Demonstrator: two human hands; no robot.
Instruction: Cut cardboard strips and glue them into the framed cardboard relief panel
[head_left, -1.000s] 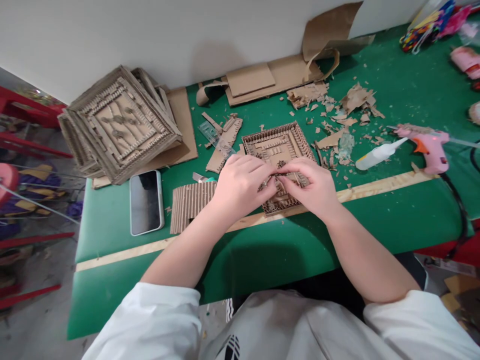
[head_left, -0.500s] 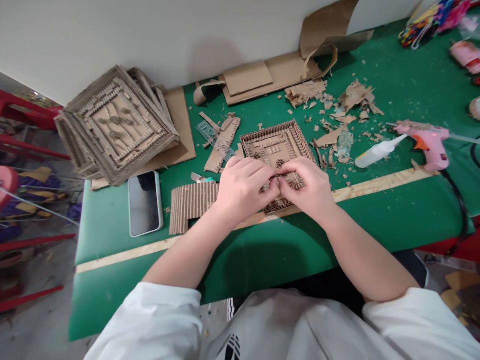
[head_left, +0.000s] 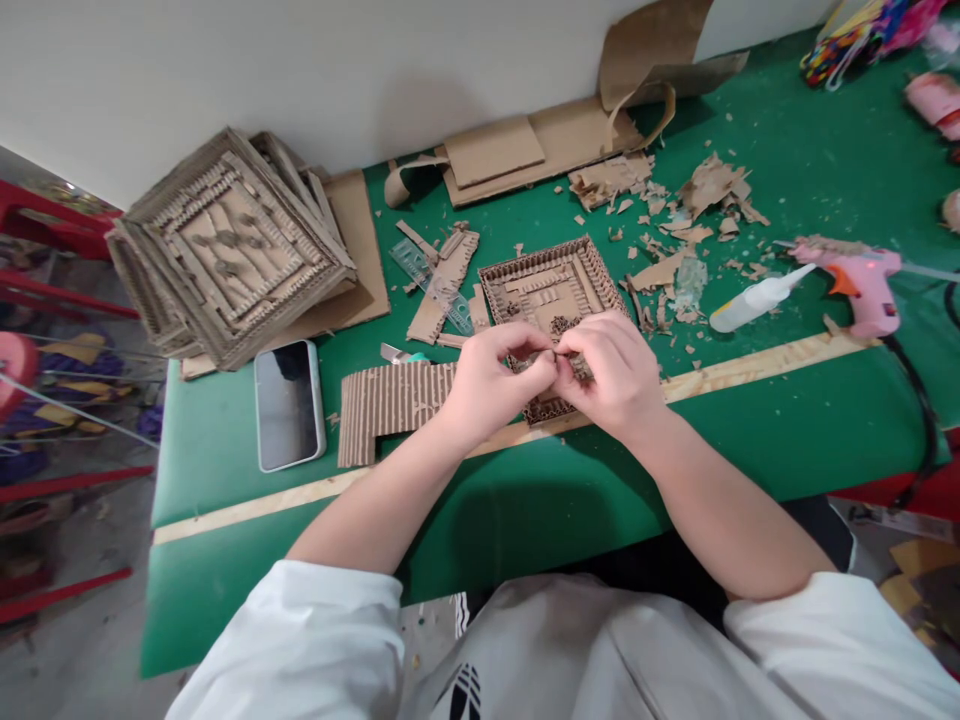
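My left hand (head_left: 504, 378) and my right hand (head_left: 611, 375) meet fingertip to fingertip, both closed in a pinch. Whatever lies between the fingertips is too small and covered to make out. Right beneath them is a square cardboard tray (head_left: 491, 275) with corrugated walls and ridged strips glued inside; its near part is partly hidden by my hands. A small rolled cardboard piece (head_left: 560, 325) shows inside it, beside my right fingers. To the left of my left hand lies a ridged corrugated cardboard sheet (head_left: 382, 400), with a cutter knife (head_left: 397, 354) just behind it.
A stack of similar cardboard trays (head_left: 232, 250) stands at the back left, a phone (head_left: 289, 405) in front of it. A clear ruler (head_left: 427, 280) lies among strips. Cardboard scraps (head_left: 712, 190), a white glue bottle (head_left: 757, 302) and a pink glue gun (head_left: 862, 280) are on the right.
My left hand has turned, its thumb and fingers now more spread in the pinch, and has shifted slightly right. My right hand's fingers have curled in more. The tray stays in place.
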